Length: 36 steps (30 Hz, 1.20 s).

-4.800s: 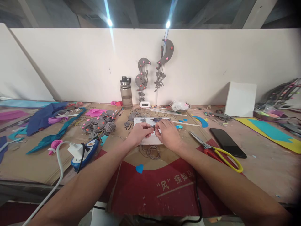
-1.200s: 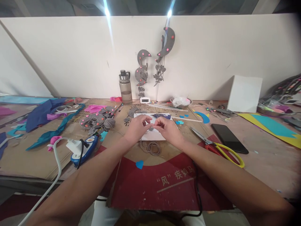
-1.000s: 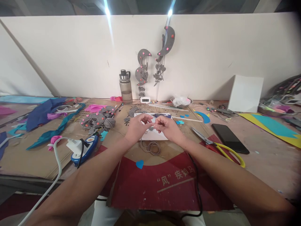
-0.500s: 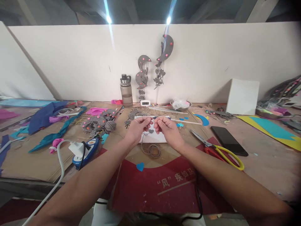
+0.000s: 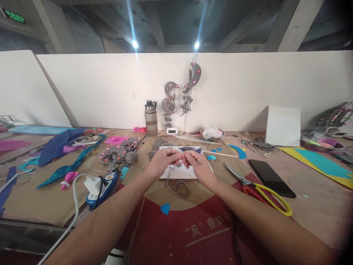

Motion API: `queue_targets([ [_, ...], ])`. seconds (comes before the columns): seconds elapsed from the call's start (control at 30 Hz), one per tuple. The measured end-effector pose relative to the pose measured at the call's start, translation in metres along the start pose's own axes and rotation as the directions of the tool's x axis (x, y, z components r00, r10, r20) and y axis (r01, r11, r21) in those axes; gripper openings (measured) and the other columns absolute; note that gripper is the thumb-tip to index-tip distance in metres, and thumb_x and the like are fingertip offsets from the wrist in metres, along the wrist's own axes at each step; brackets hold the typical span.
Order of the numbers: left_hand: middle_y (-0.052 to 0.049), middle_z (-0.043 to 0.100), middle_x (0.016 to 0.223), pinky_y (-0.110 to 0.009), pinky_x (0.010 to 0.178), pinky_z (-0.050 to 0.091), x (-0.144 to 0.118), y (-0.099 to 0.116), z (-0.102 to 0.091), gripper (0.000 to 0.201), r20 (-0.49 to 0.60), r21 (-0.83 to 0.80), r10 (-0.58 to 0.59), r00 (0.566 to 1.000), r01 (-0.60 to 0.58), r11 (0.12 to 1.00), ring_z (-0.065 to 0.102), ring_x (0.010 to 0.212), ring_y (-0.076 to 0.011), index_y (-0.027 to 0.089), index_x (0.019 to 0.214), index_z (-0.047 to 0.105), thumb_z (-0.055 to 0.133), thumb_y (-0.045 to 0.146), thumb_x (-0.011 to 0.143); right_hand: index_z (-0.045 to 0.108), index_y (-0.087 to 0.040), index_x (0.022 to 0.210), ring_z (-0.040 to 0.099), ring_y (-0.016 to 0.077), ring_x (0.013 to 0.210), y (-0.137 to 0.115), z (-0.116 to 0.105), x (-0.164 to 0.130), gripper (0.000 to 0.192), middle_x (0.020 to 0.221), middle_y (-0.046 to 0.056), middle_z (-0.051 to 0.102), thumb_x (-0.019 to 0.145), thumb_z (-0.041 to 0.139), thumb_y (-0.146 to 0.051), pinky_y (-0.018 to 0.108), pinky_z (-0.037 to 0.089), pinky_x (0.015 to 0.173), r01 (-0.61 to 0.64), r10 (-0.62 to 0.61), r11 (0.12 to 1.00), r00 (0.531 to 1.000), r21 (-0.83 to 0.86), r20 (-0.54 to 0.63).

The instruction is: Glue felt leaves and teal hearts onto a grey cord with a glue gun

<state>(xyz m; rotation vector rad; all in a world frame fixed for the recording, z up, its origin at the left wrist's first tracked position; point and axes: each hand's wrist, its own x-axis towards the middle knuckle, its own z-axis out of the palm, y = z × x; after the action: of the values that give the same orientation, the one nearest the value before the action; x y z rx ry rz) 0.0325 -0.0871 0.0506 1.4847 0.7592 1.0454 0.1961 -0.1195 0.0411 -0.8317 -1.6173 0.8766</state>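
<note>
My left hand (image 5: 163, 161) and my right hand (image 5: 196, 163) meet fingertip to fingertip above a white board (image 5: 176, 172) on the table. Both pinch a thin grey cord (image 5: 171, 170) that hangs down from my fingers to a loose coil of cord (image 5: 178, 186) in front of the board. Small dark felt pieces (image 5: 190, 149) lie at the board's far edge. What sits right between my fingertips is too small to make out.
Yellow-handled scissors (image 5: 260, 190) and a black phone (image 5: 271, 178) lie to the right. A blue-and-white tool with a white plug and cable (image 5: 100, 184) lies left, beside grey felt moons (image 5: 117, 154). A water bottle (image 5: 150, 118) and hanging felt moon mobiles (image 5: 182, 92) stand at the back wall.
My hands stayed together over the white board, working the cord between the fingertips and rising a little off it. The view has tilted upward, showing more ceiling.
</note>
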Motion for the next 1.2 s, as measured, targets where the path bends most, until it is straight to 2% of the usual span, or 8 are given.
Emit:
queue_targets([
  [0.1,-0.003,0.064,0.07,-0.024,0.059,0.04,0.001,0.002,-0.001,0.028,0.083,-0.058,-0.001,0.997,0.006,0.998,0.052,0.059,-0.0091,0.011,0.073,0.065,0.071,0.039,0.072,0.058,-0.019,0.08,0.049,0.0116,0.064,-0.001,0.0,0.0,0.029,0.072,0.0,0.055,0.092,0.045,-0.041,0.027,0.042,0.062,0.019,-0.02,1.0,1.0,0.023,0.018],
  [0.23,-0.002,0.062,0.067,-0.023,0.058,0.038,0.001,0.002,-0.004,0.028,0.067,0.011,0.046,0.997,-0.047,0.999,0.05,0.058,-0.0087,0.012,0.071,0.062,0.068,0.039,0.075,0.058,-0.02,0.087,0.05,0.0123,0.068,-0.001,0.0,-0.003,0.027,0.076,0.001,0.057,0.094,0.042,-0.04,0.027,0.043,0.065,0.057,-0.056,0.998,0.998,-0.035,0.034],
  [0.37,0.001,0.058,0.063,-0.022,0.059,0.036,0.0,0.0,-0.005,0.026,0.05,0.091,0.099,0.994,-0.103,0.99,0.047,0.059,-0.0084,0.013,0.072,0.061,0.066,0.038,0.078,0.059,-0.021,0.097,0.053,0.0142,0.075,-0.003,-0.007,-0.004,0.024,0.083,0.003,0.059,0.096,0.038,-0.033,0.03,0.045,0.073,0.217,-0.204,0.932,0.976,-0.29,0.074],
  [0.53,0.001,0.054,0.068,-0.022,0.061,0.036,0.002,-0.002,-0.005,0.028,-0.066,-0.159,0.144,0.987,-0.153,0.975,0.045,0.061,-0.0074,0.014,0.074,0.059,0.064,0.04,0.08,0.044,-0.025,0.137,0.046,0.0235,0.107,-0.004,-0.015,-0.002,0.044,0.115,0.01,0.055,0.094,0.04,-0.02,0.043,0.039,0.095,0.474,-0.439,0.54,0.864,-0.695,0.247],
  [0.73,-0.002,0.058,0.072,-0.022,0.06,0.039,0.004,-0.001,-0.004,0.029,-0.085,-0.214,0.124,0.989,-0.14,0.967,0.048,0.061,-0.0078,0.012,0.08,0.064,0.065,0.041,0.079,0.034,-0.029,0.146,0.041,0.0269,0.108,0.004,-0.016,-0.001,0.064,0.123,0.011,0.05,0.086,0.044,-0.008,0.045,0.037,0.094,0.425,-0.401,0.21,0.859,-0.881,0.319],
  [0.87,-0.001,0.058,0.066,-0.023,0.061,0.04,0.001,0.004,-0.006,0.03,-0.12,0.016,0.15,0.981,-0.149,0.989,0.051,0.06,-0.0091,0.013,0.083,0.067,0.063,0.042,0.08,0.035,-0.039,0.143,0.04,0.0309,0.108,0.006,-0.016,-0.002,0.068,0.132,0.009,0.048,0.084,0.045,-0.007,0.047,0.036,0.086,0.311,-0.326,0.022,0.901,-0.95,0.287],
  [0.97,-0.002,0.062,0.066,-0.024,0.06,0.042,-0.001,0.01,-0.008,0.028,-0.189,0.242,0.109,0.976,-0.061,0.968,0.054,0.059,-0.0107,0.014,0.084,0.069,0.066,0.04,0.075,0.032,-0.045,0.143,0.039,0.0334,0.111,0.005,-0.017,-0.002,0.071,0.139,0.007,0.044,0.084,0.044,-0.007,0.049,0.034,0.084,0.271,-0.273,-0.102,0.917,-0.957,0.289],
  [1.2,-0.002,0.067,0.065,-0.024,0.057,0.042,0.0,0.01,-0.016,0.02,-0.21,0.592,0.155,0.965,-0.001,0.806,0.058,0.06,-0.0129,0.016,0.076,0.07,0.06,0.033,0.075,0.021,-0.046,0.146,0.037,0.0326,0.117,0.007,-0.015,-0.005,0.077,0.149,0.001,0.036,0.085,0.044,-0.007,0.049,0.032,0.088,0.303,-0.24,-0.215,0.905,-0.928,0.351],
])
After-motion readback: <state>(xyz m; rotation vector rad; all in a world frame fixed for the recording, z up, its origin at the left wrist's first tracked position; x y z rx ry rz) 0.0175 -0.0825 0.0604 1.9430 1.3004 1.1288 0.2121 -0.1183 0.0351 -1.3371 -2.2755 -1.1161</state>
